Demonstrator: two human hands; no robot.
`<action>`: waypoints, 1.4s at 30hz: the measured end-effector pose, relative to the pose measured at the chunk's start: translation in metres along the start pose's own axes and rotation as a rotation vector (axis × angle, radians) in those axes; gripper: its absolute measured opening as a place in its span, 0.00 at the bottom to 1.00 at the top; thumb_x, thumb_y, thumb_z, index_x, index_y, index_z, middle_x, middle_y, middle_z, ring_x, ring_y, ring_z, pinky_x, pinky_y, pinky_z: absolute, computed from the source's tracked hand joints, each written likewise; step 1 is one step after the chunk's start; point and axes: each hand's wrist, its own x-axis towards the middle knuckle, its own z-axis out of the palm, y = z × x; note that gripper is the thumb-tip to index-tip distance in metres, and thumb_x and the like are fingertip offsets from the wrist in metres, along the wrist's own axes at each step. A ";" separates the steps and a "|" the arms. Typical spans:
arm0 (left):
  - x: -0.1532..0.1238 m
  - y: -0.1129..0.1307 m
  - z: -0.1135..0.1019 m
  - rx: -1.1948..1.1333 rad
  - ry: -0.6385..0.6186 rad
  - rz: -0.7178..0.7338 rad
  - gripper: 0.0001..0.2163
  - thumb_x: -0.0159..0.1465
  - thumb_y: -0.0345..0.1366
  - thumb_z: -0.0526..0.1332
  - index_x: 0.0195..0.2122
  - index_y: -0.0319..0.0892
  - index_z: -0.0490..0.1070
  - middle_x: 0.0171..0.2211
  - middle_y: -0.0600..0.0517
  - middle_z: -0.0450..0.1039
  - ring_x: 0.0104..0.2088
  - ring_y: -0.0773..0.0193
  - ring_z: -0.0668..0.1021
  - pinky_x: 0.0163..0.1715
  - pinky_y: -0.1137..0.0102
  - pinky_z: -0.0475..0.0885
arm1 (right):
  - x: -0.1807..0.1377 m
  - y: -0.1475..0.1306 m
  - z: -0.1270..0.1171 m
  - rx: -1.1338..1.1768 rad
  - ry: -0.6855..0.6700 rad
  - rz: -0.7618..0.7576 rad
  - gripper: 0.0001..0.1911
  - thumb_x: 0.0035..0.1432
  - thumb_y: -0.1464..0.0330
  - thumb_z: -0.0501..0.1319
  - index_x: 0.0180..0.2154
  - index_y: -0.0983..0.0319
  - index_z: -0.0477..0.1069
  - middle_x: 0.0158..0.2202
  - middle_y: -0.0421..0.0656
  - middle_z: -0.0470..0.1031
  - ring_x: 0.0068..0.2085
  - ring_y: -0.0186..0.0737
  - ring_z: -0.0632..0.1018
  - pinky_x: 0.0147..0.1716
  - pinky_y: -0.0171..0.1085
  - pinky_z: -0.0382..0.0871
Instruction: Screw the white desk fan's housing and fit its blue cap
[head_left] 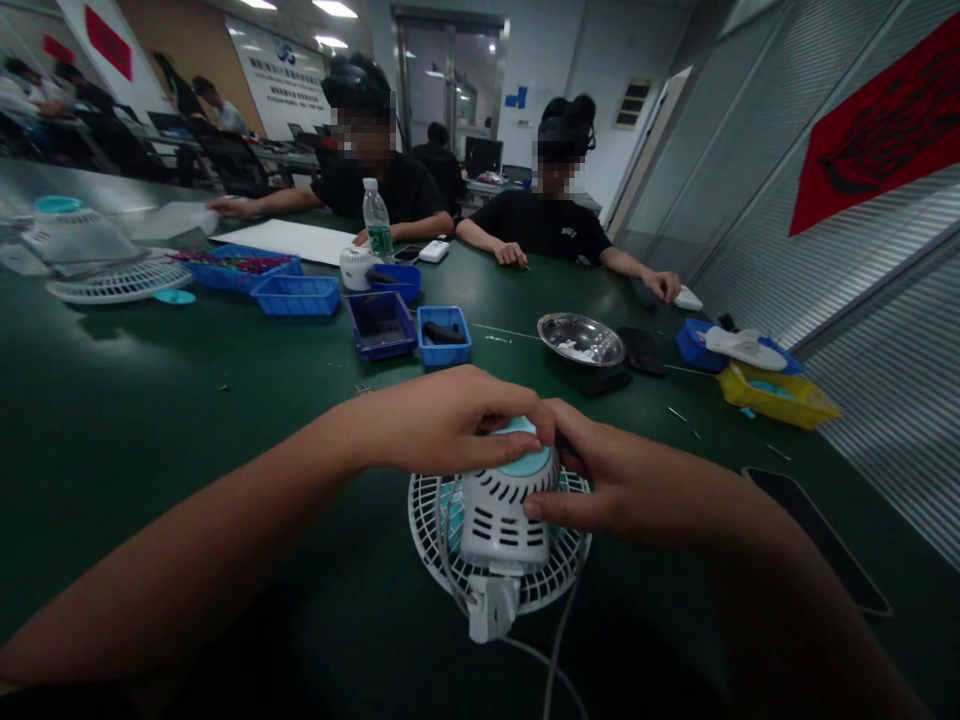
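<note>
A small white electric fan lies face down on the green table, its round grille [429, 530] underneath and its slotted motor housing [504, 530] upward. A light blue round cap [529, 460] sits on top of the housing. My left hand [457, 420] reaches over from the left, thumb and fingers closed around the cap. On the right side, my right hand [592, 470] grips the housing, with its thumb along the slots and its other fingers behind. A white bracket [493, 605] sticks out toward me, and a pale cable [559, 640] trails down off the fan.
Beyond the fan stand blue bins [296, 296], a metal bowl [559, 330] with white pieces and a water bottle [377, 220]. Another fan [112, 280] lies at far left. A yellow bin [780, 400] and a dark flat device [817, 540] are at right. Two people sit opposite.
</note>
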 end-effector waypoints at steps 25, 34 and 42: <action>0.001 -0.008 0.002 -0.037 0.020 -0.082 0.12 0.68 0.44 0.65 0.35 0.41 0.68 0.30 0.56 0.68 0.30 0.65 0.70 0.29 0.71 0.62 | -0.002 -0.002 0.000 -0.007 -0.003 0.041 0.36 0.58 0.49 0.69 0.61 0.53 0.61 0.59 0.48 0.75 0.53 0.54 0.80 0.46 0.46 0.78; 0.004 0.001 0.011 0.125 0.083 0.027 0.08 0.72 0.35 0.59 0.45 0.42 0.78 0.30 0.55 0.77 0.28 0.66 0.72 0.31 0.69 0.60 | -0.001 0.001 0.000 0.017 -0.007 -0.010 0.36 0.58 0.48 0.69 0.61 0.54 0.63 0.60 0.47 0.74 0.59 0.56 0.77 0.53 0.50 0.76; -0.003 0.004 -0.006 -0.051 -0.040 -0.030 0.18 0.65 0.24 0.55 0.52 0.38 0.79 0.37 0.49 0.80 0.31 0.66 0.77 0.30 0.73 0.67 | 0.000 -0.002 0.001 0.096 -0.041 0.021 0.32 0.59 0.53 0.70 0.59 0.53 0.62 0.57 0.45 0.76 0.54 0.52 0.81 0.47 0.45 0.80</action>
